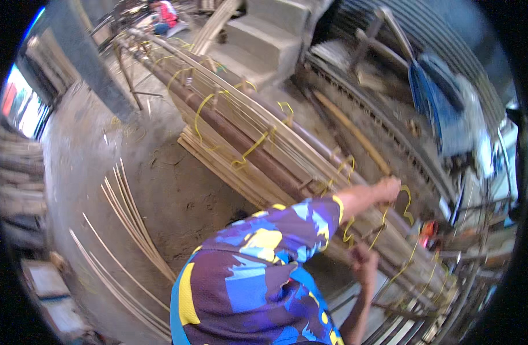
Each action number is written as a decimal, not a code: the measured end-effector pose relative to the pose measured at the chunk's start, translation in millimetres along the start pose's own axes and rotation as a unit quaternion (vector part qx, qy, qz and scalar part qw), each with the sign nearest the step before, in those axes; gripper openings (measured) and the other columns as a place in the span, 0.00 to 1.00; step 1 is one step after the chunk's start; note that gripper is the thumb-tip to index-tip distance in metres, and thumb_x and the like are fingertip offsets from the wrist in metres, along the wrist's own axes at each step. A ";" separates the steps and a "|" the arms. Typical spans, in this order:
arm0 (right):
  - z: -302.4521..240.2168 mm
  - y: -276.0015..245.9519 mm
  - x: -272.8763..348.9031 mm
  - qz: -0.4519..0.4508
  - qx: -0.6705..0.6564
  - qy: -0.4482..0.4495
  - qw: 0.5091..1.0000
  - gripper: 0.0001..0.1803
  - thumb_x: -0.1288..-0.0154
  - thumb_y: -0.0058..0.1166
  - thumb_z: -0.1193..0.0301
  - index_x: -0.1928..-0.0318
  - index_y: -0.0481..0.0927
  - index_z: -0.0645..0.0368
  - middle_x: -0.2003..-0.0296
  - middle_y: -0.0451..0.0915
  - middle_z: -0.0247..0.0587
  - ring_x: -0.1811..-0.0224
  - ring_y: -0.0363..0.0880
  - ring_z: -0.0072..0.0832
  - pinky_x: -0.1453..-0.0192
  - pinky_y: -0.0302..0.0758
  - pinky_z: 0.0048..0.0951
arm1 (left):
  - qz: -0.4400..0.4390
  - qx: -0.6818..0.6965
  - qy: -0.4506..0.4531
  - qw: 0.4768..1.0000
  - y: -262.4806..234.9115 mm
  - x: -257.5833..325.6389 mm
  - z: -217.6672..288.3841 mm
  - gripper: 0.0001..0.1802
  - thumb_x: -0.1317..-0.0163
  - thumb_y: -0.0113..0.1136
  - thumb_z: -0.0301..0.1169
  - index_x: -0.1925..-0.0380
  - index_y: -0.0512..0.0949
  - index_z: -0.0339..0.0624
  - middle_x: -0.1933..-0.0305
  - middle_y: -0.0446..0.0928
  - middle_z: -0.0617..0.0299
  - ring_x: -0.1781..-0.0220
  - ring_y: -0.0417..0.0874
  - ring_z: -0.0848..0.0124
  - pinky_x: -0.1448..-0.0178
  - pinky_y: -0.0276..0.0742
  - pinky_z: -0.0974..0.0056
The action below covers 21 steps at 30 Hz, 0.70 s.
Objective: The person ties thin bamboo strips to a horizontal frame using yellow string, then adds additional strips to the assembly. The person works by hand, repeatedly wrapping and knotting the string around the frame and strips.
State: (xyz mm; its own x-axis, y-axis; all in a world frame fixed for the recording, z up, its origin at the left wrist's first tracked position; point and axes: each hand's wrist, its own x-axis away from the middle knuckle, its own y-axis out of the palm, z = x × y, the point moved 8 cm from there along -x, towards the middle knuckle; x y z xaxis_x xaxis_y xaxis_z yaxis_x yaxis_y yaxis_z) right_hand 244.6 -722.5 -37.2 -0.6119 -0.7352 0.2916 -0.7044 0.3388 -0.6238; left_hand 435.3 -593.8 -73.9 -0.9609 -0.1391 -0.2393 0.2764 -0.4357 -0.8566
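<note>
A long bundle of thin wooden strips point(292, 152) lies slantwise along a raised frame with brown poles point(235, 135), bound at intervals with yellow straps point(255, 150). My left arm stretches across the bundle. At its far side my left hand point(386, 190) is closed, beside a loose yellow loop point(408, 204); what it grips is hidden. On the near side, lower down, my right hand point(364, 257) is a fist, with a yellow strap running from the bundle down to it. The fingers of both hands are small and partly blurred.
Several loose strips point(128, 215) lie on the concrete floor point(79, 172) at left. Concrete steps point(264, 43) rise behind the frame. A wooden pole point(353, 132) and a blue cloth point(433, 103) are at the right. Far off, a person in red point(167, 14) sits low.
</note>
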 end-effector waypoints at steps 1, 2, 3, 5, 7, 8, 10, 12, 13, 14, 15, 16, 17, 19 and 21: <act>-15.9 9.4 5.9 0.038 0.153 -0.139 0.978 0.02 0.51 0.50 0.76 0.74 0.75 0.60 0.79 0.72 0.48 0.78 0.71 0.35 0.73 0.66 0.31 | 0.002 0.061 -0.044 0.997 -10.9 2.3 0.6 0.10 0.59 0.56 0.28 0.75 0.80 0.38 0.73 0.78 0.51 0.68 0.81 0.61 0.64 0.78 0.62; -9.1 23.1 0.0 0.080 0.217 -0.116 0.966 0.04 0.47 0.50 0.73 0.75 0.75 0.60 0.78 0.73 0.47 0.77 0.70 0.40 0.71 0.66 0.32 | -0.014 0.056 -0.061 0.996 -19.9 6.9 2.9 0.09 0.58 0.55 0.28 0.76 0.80 0.37 0.73 0.78 0.52 0.69 0.81 0.61 0.65 0.78 0.62; -14.2 39.9 -0.1 0.046 0.300 -0.164 0.939 0.07 0.45 0.49 0.70 0.74 0.75 0.61 0.77 0.74 0.48 0.74 0.69 0.43 0.69 0.66 0.34 | -0.008 0.052 -0.061 0.997 -36.7 12.0 5.7 0.08 0.57 0.55 0.28 0.77 0.80 0.37 0.74 0.78 0.53 0.70 0.81 0.61 0.67 0.77 0.61; -27.6 55.0 -6.3 0.037 0.230 -0.223 0.947 0.11 0.42 0.45 0.67 0.68 0.77 0.60 0.78 0.71 0.44 0.72 0.71 0.36 0.69 0.66 0.33 | -0.018 0.127 -0.023 0.991 -74.2 24.3 6.8 0.08 0.55 0.56 0.32 0.83 0.78 0.37 0.77 0.78 0.53 0.73 0.80 0.58 0.71 0.76 0.59; -53.1 53.4 -9.5 0.057 0.081 -0.305 0.947 0.12 0.40 0.43 0.67 0.68 0.77 0.62 0.80 0.72 0.42 0.74 0.72 0.34 0.70 0.67 0.31 | 0.028 0.169 -0.071 0.983 -126.3 45.6 -17.7 0.16 0.51 0.55 0.39 0.73 0.75 0.34 0.62 0.74 0.45 0.59 0.76 0.56 0.61 0.71 0.56; -61.3 50.9 -13.5 0.065 0.036 -0.305 0.949 0.13 0.39 0.43 0.67 0.68 0.77 0.63 0.80 0.72 0.41 0.75 0.72 0.33 0.71 0.68 0.30 | 0.076 0.146 -0.068 0.984 -155.5 60.0 -25.2 0.18 0.49 0.54 0.40 0.68 0.74 0.34 0.58 0.72 0.43 0.55 0.73 0.55 0.57 0.70 0.55; -64.4 51.2 -32.2 0.122 -0.078 -0.216 0.966 0.19 0.36 0.40 0.61 0.70 0.75 0.65 0.80 0.72 0.38 0.77 0.72 0.27 0.72 0.69 0.27 | 0.166 0.068 -0.075 0.981 -205.0 103.9 -54.6 0.20 0.47 0.50 0.42 0.65 0.72 0.34 0.60 0.70 0.47 0.56 0.71 0.55 0.54 0.67 0.54; -67.2 73.1 -51.3 0.113 -0.148 -0.132 0.974 0.21 0.35 0.40 0.58 0.72 0.74 0.65 0.81 0.70 0.36 0.82 0.69 0.18 0.78 0.68 0.19 | 0.205 -0.047 -0.076 0.975 -231.0 156.5 -84.3 0.18 0.48 0.49 0.42 0.68 0.73 0.36 0.69 0.72 0.51 0.64 0.74 0.56 0.59 0.69 0.54; -73.0 83.7 -58.4 0.121 -0.101 -0.110 0.981 0.21 0.36 0.41 0.58 0.73 0.74 0.65 0.82 0.70 0.36 0.83 0.69 0.18 0.79 0.67 0.19 | 0.160 -0.112 -0.088 0.977 -228.5 175.4 -96.4 0.16 0.50 0.50 0.40 0.70 0.74 0.37 0.71 0.73 0.50 0.66 0.75 0.57 0.63 0.71 0.54; -74.2 94.4 -68.9 0.107 -0.052 -0.080 0.990 0.21 0.36 0.41 0.58 0.74 0.73 0.65 0.82 0.70 0.36 0.83 0.69 0.18 0.80 0.67 0.19 | 0.022 -0.072 -0.057 0.996 -204.8 178.9 -102.4 0.16 0.51 0.51 0.39 0.70 0.76 0.38 0.68 0.75 0.50 0.63 0.77 0.58 0.61 0.73 0.55; -77.7 103.4 -74.1 0.119 0.004 -0.052 0.991 0.20 0.36 0.42 0.59 0.75 0.73 0.64 0.83 0.70 0.36 0.84 0.68 0.18 0.80 0.66 0.20 | -0.152 -0.029 -0.046 0.987 -176.1 194.0 -112.3 0.15 0.52 0.53 0.38 0.70 0.77 0.39 0.65 0.77 0.50 0.60 0.78 0.60 0.59 0.75 0.56; -86.5 106.4 -77.7 0.138 0.093 -0.076 0.983 0.18 0.37 0.43 0.63 0.77 0.71 0.63 0.83 0.68 0.35 0.84 0.66 0.18 0.81 0.65 0.21 | -0.075 -0.029 -0.005 0.997 -181.4 195.3 -112.5 0.12 0.56 0.55 0.36 0.75 0.78 0.41 0.72 0.77 0.53 0.66 0.79 0.61 0.64 0.75 0.57; -95.4 112.4 -78.7 0.132 0.053 -0.104 0.984 0.17 0.37 0.42 0.64 0.77 0.72 0.64 0.82 0.69 0.37 0.82 0.66 0.21 0.78 0.65 0.23 | 0.015 -0.016 0.062 0.998 -190.3 197.0 -107.3 0.08 0.59 0.57 0.34 0.80 0.79 0.42 0.79 0.77 0.56 0.72 0.80 0.61 0.70 0.76 0.58; -104.4 105.1 -77.6 0.161 -0.008 -0.105 0.981 0.15 0.37 0.41 0.67 0.75 0.72 0.64 0.79 0.70 0.41 0.76 0.66 0.28 0.71 0.65 0.27 | 0.020 -0.015 0.044 0.999 -176.3 185.4 -115.9 0.07 0.64 0.58 0.32 0.81 0.79 0.43 0.80 0.77 0.56 0.73 0.80 0.61 0.72 0.75 0.58; -131.1 69.7 -60.4 0.300 -0.028 -0.198 0.933 0.15 0.37 0.37 0.66 0.75 0.71 0.63 0.75 0.71 0.43 0.69 0.66 0.28 0.60 0.63 0.29 | 0.035 -0.006 0.067 0.997 -161.3 166.2 -113.2 0.07 0.66 0.59 0.31 0.82 0.79 0.44 0.79 0.77 0.56 0.72 0.80 0.61 0.73 0.75 0.59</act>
State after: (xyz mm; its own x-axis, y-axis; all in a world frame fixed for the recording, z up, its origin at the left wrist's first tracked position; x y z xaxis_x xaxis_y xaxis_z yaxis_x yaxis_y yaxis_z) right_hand 185.3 -577.5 -3.2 -0.7283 -0.5595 -0.3956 -0.3027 0.7806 -0.5468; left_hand 229.4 -445.9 -27.3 -0.9333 -0.0488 -0.3557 0.3426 -0.4178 -0.8415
